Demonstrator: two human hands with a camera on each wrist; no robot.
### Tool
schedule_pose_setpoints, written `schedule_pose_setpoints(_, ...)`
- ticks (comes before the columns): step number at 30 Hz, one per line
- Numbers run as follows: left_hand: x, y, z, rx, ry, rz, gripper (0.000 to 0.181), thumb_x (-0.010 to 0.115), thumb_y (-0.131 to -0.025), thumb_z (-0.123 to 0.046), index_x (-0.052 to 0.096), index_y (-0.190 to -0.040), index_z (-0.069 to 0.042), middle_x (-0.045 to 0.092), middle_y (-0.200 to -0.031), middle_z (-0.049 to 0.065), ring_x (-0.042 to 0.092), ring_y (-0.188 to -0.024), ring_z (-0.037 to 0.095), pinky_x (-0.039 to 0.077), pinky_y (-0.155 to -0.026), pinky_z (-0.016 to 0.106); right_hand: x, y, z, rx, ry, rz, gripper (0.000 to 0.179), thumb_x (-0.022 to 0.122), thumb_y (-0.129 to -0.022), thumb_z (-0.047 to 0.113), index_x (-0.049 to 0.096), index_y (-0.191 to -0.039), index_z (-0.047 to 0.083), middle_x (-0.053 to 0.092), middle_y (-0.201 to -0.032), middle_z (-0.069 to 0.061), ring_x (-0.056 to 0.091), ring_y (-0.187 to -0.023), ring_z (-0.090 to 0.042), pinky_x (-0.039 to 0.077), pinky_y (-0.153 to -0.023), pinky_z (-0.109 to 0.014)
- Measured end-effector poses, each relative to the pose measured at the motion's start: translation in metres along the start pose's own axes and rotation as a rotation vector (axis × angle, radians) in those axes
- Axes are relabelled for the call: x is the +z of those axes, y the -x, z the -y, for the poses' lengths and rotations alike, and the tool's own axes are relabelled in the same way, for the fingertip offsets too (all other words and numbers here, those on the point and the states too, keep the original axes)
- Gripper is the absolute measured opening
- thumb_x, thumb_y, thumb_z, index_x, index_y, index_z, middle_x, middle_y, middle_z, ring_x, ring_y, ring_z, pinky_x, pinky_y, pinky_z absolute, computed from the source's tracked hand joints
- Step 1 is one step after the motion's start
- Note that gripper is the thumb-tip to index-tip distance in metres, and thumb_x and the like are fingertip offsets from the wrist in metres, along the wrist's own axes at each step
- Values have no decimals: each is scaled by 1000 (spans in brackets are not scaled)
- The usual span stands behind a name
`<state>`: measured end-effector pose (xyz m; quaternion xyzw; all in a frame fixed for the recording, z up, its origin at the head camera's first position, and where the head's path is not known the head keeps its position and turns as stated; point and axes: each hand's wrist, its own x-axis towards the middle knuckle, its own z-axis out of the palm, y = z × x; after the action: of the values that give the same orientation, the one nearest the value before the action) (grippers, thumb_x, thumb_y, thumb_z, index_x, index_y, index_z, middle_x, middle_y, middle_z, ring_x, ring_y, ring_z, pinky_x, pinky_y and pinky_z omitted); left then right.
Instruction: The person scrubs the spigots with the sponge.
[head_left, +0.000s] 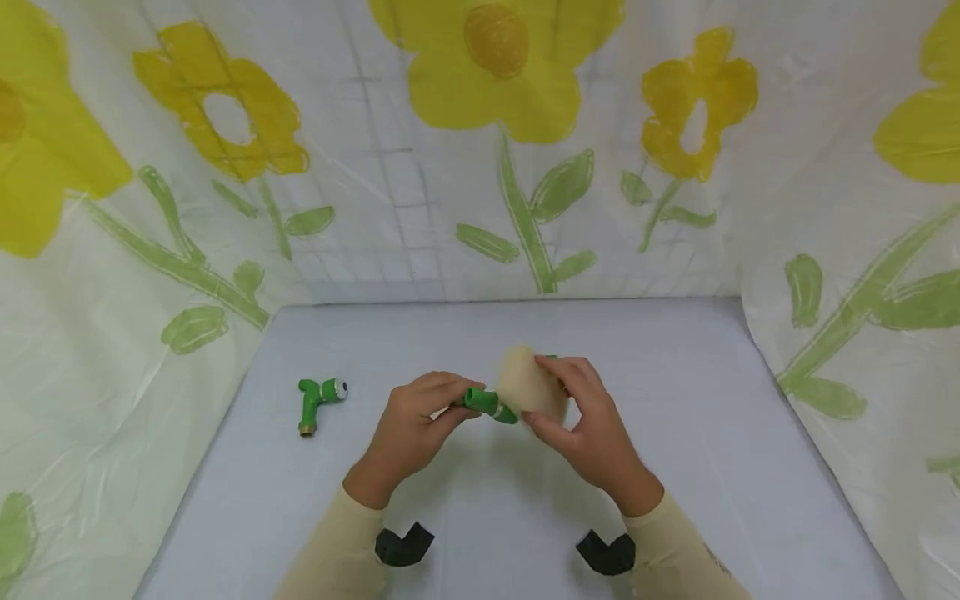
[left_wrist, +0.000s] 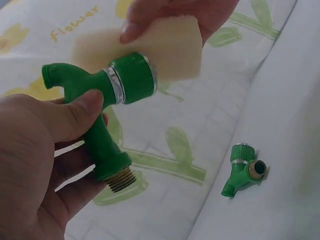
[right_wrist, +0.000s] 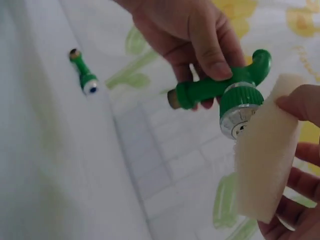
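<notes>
A green plastic tap [head_left: 482,400] with a brass threaded end and a silver-ringed knob is held by my left hand [head_left: 420,421]. Thumb and fingers pinch its body, plain in the left wrist view. My right hand [head_left: 596,429] grips a cream sponge [head_left: 525,385] between thumb and fingers. In the right wrist view the sponge [right_wrist: 265,160] partly covers the face of the tap's knob [right_wrist: 240,102]; whether the two touch I cannot tell. Both hands are raised over the middle of the table. Another green tap [head_left: 311,412] lies on the table, left of my left hand.
The pale table [head_left: 675,350] meets a white sheet painted with yellow flowers [head_left: 495,100] at the back and both sides. Black curved pieces [head_left: 405,546] sit at the cuffs of both sleeves.
</notes>
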<state>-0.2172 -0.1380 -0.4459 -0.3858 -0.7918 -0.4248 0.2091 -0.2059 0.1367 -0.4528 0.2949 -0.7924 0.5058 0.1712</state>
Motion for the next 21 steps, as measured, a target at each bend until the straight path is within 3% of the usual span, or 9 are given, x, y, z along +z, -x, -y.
schedule_pose_setpoints(6,1,2,0,-90,57,90,33,79,-94,12,76,-121,-6,73,-117,1,70,-100,17,62,-84,30,-4,-4,8,-93,-153,140,69,89,-88,4,61,-152,11,59,-140,-5,55,-127,-28,53,-101,-42)
schedule_pose_setpoints(8,1,2,1,-119,107,106,30,78,-96,11,76,-121,-5,74,-117,2,71,-97,18,63,-83,31,-5,-5,8,-79,-159,146,68,89,-89,4,62,-151,12,60,-139,-4,55,-126,-27,53,-100,-41)
schedule_pose_setpoints(12,-3,5,3,-208,300,92,23,77,-98,9,77,-117,-5,74,-110,5,71,-89,19,64,-75,33,-8,0,-1,2,-217,110,65,83,-92,-4,60,-152,9,60,-138,-4,58,-120,-25,55,-99,-35)
schedule_pose_setpoints(16,2,6,3,-328,494,99,24,71,-99,13,76,-121,3,76,-114,9,73,-97,21,64,-82,34,-6,0,-4,4,-451,134,63,73,-96,-12,54,-154,-1,59,-137,-16,60,-117,-30,55,-101,-34)
schedule_pose_setpoints(19,13,6,0,-375,561,159,24,69,-102,10,73,-126,8,76,-116,10,73,-105,21,63,-87,36,-1,-4,2,-21,-621,172,59,70,-98,-10,52,-154,-6,56,-139,-23,58,-119,-34,53,-103,-38)
schedule_pose_setpoints(21,19,6,-2,-389,582,182,25,69,-103,9,72,-127,9,76,-116,12,72,-105,21,63,-87,37,3,-6,6,-22,-665,174,58,70,-98,-7,52,-154,-7,56,-140,-24,57,-119,-34,53,-102,-40)
